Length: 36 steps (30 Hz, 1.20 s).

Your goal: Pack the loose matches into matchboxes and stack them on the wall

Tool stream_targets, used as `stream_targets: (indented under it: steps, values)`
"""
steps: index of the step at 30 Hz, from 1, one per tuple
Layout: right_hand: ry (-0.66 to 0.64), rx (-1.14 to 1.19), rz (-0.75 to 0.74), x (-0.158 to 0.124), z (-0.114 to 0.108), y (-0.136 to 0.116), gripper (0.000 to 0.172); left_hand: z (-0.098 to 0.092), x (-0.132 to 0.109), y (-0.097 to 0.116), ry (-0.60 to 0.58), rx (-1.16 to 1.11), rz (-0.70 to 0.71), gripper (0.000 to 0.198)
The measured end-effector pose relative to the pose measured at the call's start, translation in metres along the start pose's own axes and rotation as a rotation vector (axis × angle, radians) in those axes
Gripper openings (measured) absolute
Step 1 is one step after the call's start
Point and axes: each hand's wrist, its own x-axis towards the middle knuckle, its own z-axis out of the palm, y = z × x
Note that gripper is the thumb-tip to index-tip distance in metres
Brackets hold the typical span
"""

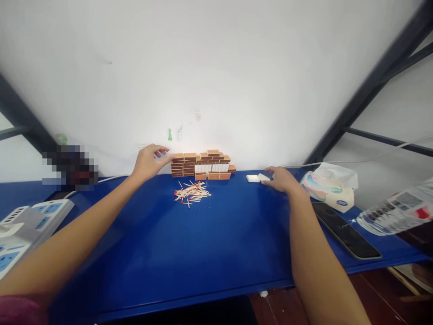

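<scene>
Matchboxes (183, 167) stand stacked at the left hand (149, 161), its fingers parted; the right hand (283, 179) finger-pinches a white box (263, 177).

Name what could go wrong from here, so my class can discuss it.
The left hand is at the upper left corner of the stacked matchboxes; a bump might topple some. Loose matches lie heaped just in front, so falling boxes could scatter them. The right hand is at the small white pieces; a careless push might slide them out of place.
</scene>
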Motion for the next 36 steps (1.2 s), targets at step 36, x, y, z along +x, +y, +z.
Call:
stream_targets:
  steps: [36]
  values:
    - [-0.350, 0.484, -0.854, -0.114, 0.060, -0.208, 0.044, -0.004, -0.139, 0.046, -0.543, -0.189, 0.129, 0.045]
